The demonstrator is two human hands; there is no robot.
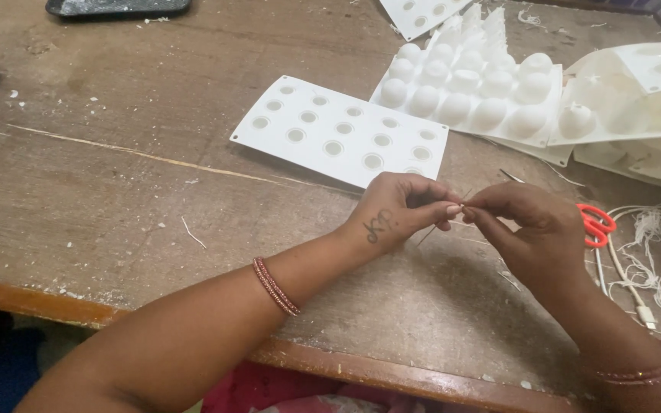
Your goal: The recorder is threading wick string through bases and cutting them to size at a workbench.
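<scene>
both hands meet over the near right part of the wooden table [116, 191], a little in from its front edge. the left hand [395, 210] is pinched shut, thumb and forefinger pressed on something very thin, and the right hand [533, 229] pinches the same way, so the fingertips of the two nearly touch. between them and slanting down below the left hand runs a fine dark line, likely a needle or a stiff bit of wick [441, 222]; it is too thin to tell which, or which hand truly carries it

just behind the hands lies a flat white mould sheet [338, 130] with rows of small round holes, toward the middle of the table. beyond it, toward the far right corner, stands a white tray of domed cavities [468, 88], and more pale mould pieces [636, 99] are stacked at the right edge. red-handled scissors [597, 226] lie just beside the right hand, partly hidden by it, and loose white threads [652, 252] with a white cable spread along the right edge. a dark tray [116, 8] sits at the far edge, to the left

judging by the pose, the step in hand looks like threading or twisting a fine strand at the fingertips. the next move would call for steady, tiny finger motion, holding the strand taut and the tips aligned, since a slight slip would lose the thin piece
</scene>
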